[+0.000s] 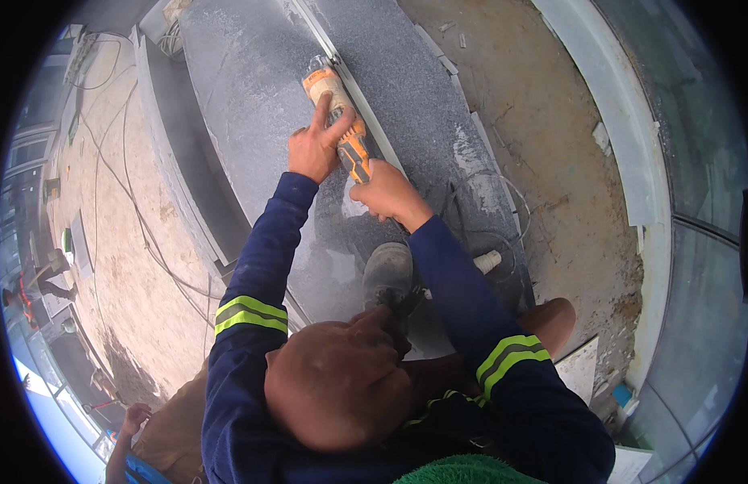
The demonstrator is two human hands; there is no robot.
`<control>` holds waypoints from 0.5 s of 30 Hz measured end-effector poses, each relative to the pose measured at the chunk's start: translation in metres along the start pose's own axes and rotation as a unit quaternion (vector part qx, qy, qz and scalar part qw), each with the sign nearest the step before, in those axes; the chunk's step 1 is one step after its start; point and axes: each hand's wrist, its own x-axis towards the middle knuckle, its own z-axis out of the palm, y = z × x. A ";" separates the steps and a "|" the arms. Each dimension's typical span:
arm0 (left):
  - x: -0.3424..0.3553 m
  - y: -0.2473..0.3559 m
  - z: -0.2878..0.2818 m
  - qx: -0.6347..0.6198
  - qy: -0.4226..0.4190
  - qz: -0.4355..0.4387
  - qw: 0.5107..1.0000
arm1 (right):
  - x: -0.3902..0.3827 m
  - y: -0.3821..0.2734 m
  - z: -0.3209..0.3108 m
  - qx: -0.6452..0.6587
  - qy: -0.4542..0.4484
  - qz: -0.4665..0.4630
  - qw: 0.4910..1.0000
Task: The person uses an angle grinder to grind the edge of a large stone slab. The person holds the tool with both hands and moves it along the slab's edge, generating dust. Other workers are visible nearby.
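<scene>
Both my hands hold an orange-and-grey angle grinder (354,149) with tan tape around its front body. My left hand (313,149) grips the middle, its fingers reaching forward over the tape. My right hand (387,192) is wrapped around the rear end. The grinder's head points away from me, beside a long pale straight strip (374,121) that runs over a grey speckled slab (253,89). Whether the disc touches the slab or the strip cannot be made out. A dusty boot (387,270) rests on the slab just behind my right hand.
A dark cable (515,189) loops right of my right forearm, near a pale roll-like object (487,261). A long grey channel (180,153) lies left of the slab. Cables (152,246) cross the dusty floor there. Another person's hand (137,417) shows at lower left. Glass panels (708,298) curve at right.
</scene>
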 end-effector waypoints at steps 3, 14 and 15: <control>0.008 -0.007 0.008 0.016 -0.002 -0.002 1.000 | 0.012 -0.005 -0.004 0.034 -0.006 0.006 0.999; -0.010 0.007 -0.002 0.009 0.014 0.006 1.000 | -0.013 0.001 0.001 0.000 -0.008 0.021 1.000; -0.012 0.007 -0.002 0.007 0.018 0.008 1.000 | -0.014 0.001 0.002 -0.006 -0.009 0.023 1.000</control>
